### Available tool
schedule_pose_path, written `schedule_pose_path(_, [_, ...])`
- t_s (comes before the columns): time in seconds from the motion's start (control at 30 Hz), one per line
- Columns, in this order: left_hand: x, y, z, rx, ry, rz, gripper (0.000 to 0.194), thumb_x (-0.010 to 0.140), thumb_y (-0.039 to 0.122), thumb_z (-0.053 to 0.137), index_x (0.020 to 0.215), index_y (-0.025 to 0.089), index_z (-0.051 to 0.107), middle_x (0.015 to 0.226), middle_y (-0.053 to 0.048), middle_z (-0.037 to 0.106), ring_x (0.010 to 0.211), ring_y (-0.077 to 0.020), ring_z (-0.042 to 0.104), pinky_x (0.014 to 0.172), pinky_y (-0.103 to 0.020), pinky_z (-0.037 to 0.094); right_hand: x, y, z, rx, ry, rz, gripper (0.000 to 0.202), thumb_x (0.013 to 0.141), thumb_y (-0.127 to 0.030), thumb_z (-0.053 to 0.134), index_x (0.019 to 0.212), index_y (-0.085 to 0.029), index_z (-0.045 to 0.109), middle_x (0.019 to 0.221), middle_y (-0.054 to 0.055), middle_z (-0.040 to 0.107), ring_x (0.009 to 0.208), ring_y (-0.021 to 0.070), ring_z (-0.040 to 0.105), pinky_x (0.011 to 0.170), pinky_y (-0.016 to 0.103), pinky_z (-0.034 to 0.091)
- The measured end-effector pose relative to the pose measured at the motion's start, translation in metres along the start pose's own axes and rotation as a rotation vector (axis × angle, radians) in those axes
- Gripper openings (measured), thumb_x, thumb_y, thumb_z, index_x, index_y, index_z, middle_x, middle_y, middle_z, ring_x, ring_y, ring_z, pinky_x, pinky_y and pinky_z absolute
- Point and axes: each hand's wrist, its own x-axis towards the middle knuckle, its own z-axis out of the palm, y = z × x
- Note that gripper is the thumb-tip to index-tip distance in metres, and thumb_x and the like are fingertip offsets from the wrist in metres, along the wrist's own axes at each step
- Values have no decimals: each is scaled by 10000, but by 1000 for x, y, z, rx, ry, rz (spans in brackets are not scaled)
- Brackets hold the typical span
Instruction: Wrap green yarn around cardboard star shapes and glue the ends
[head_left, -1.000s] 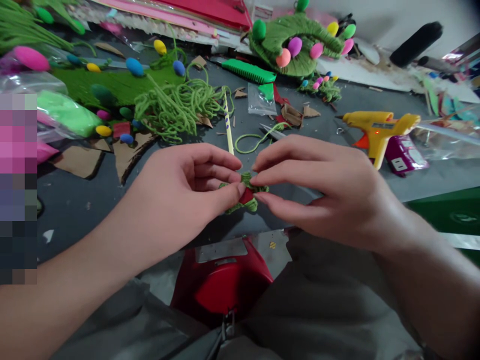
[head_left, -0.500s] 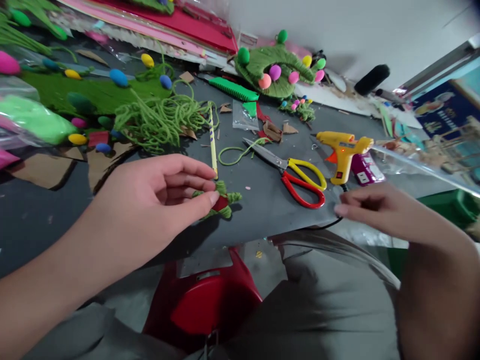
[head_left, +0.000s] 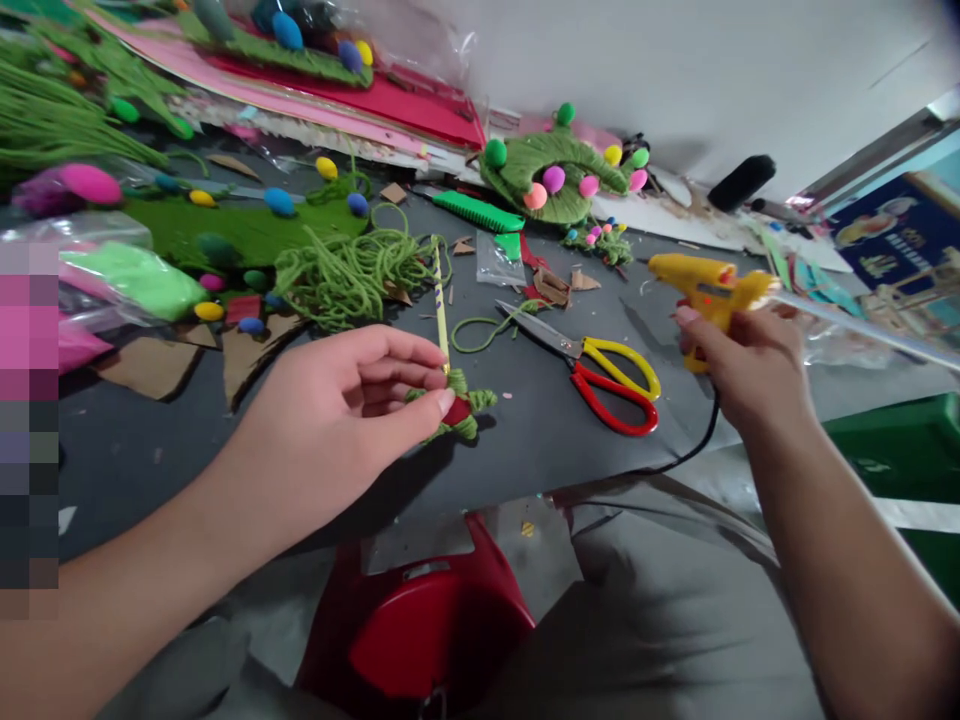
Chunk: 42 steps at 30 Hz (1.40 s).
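Observation:
Between the thumb and fingers of my left hand [head_left: 367,400] is a small green yarn-wrapped star [head_left: 466,405] with a red centre, held just over the table. My fingers cover its left side. My right hand [head_left: 757,360] is wrapped round the grip of a yellow hot glue gun [head_left: 712,290], whose nozzle points left; a clear glue stick [head_left: 847,315] juts from its back. Scissors [head_left: 592,365] with one yellow and one red handle lie between my hands. A pale patterned pencil-like stick [head_left: 440,305] lies just beyond the star.
Loose green yarn [head_left: 345,275] is heaped behind my left hand, near cardboard scraps [head_left: 146,370]. A green utility knife [head_left: 480,212] and a green yarn-covered piece with coloured balls [head_left: 559,180] lie farther back. The gun's black cord [head_left: 694,450] crosses the table edge above a red stool [head_left: 442,630].
My right hand has reached up and closed on the glue gun, which is now slightly turned. My left hand still holds the star; the whole view has shifted a little.

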Motion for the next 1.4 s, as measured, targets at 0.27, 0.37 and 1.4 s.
schedule_pose_path(0.27, [4,0,0,-40,79,44,208,816,376,809,979,279,724,926,38,784,824,-135,764,709,-141,603,-62,-99,18,507,-293,53,186,904,-379,710,983,-212,733,616,-7,607,527,126,549,452,230,443])
schedule_pose_path(0.37, [2,1,0,-64,63,22,238,801,372,821,993,275,719,925,33,784,831,-148,770,708,-159,618,-76,-115,24,324,-390,-158,100,905,-324,707,974,-263,748,817,16,727,627,149,651,516,242,521])
schedule_pose_path(1.4, [-6,7,2,7,94,98,188,833,356,792,994,294,717,929,43,781,809,-126,759,688,-128,603,-86,-129,30,46,-449,-566,93,949,-250,602,869,-275,561,931,-4,726,806,200,713,487,292,471])
